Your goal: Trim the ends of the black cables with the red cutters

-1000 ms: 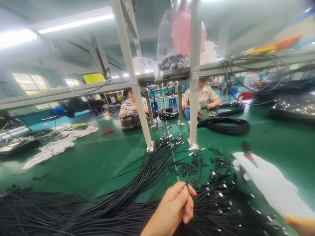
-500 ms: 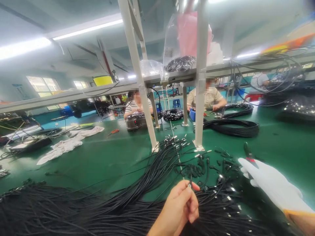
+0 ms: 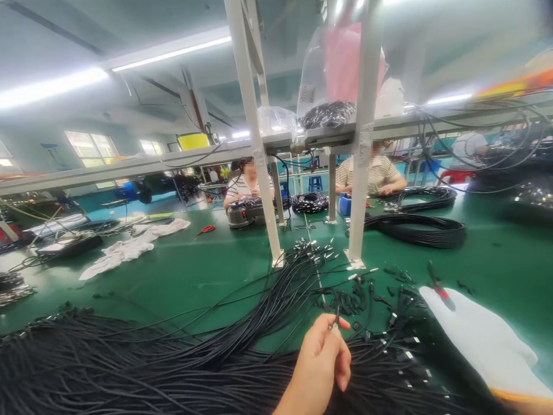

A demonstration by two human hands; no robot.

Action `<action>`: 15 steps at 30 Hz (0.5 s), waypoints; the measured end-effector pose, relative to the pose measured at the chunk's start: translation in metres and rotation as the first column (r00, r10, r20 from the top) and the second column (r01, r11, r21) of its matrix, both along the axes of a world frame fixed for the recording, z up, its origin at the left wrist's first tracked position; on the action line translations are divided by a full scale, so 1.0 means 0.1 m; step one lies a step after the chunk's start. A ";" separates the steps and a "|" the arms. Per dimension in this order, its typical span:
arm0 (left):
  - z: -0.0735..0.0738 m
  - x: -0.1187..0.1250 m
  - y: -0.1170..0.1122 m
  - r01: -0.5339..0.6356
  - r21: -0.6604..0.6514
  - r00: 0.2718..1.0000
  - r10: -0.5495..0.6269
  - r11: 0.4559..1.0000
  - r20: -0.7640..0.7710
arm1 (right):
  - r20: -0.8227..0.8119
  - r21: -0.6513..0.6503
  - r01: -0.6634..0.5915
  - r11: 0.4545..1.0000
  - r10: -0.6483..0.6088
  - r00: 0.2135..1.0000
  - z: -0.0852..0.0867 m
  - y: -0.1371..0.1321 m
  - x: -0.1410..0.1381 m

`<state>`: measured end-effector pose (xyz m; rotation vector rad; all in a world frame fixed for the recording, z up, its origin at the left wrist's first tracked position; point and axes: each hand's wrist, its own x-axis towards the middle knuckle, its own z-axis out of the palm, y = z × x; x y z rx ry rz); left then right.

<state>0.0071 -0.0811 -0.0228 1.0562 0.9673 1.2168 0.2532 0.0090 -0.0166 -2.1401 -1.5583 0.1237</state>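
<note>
My bare left hand [image 3: 322, 357] pinches a black cable end [image 3: 336, 318] between thumb and forefinger, with a bit of metal showing at the fingertips. On the right, my right hand [image 3: 470, 328] wears a white glove with an orange cuff. It is closed around a hand tool with black and red parts [image 3: 437, 282], probably pliers or cutters; most of the tool is hidden by the glove. Beneath and left of my hands spreads a large heap of black cables [image 3: 142, 363]. Small black pieces [image 3: 345, 301] lie scattered just beyond my left hand.
White shelf posts [image 3: 362, 173] stand on the green table [image 3: 207, 259]. Coiled black cables [image 3: 423, 230] lie at the back right. A white cloth [image 3: 129, 251], red-handled scissors [image 3: 206, 229] and a grey machine [image 3: 240, 214] are farther left. Two people [image 3: 369, 173] sit across the table.
The view has shifted slightly, so the scene sits farther right. My left hand keeps its pinch on the cable end. My gloved right hand still grips the tool, turned slightly.
</note>
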 end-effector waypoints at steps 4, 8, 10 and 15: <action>0.01 0.01 -0.02 -0.034 0.020 0.994 0.036 0.999 -0.107 | -0.022 -0.028 -0.198 0.980 0.197 0.980 0.00 -0.08 -0.17; 0.02 0.02 -0.05 -0.088 0.059 0.980 0.096 0.994 -0.172 | 0.229 0.292 -0.442 0.848 0.387 0.893 -0.18 -0.21 -0.40; 0.01 0.03 -0.05 -0.105 0.072 0.977 0.116 0.992 -0.179 | 0.386 0.419 -0.522 0.743 0.374 0.843 -0.27 -0.28 -0.50; -0.04 0.01 -0.03 -0.108 0.076 0.967 0.122 0.991 -0.223 | 0.623 0.510 -0.632 0.583 0.256 0.739 -0.35 -0.37 -0.64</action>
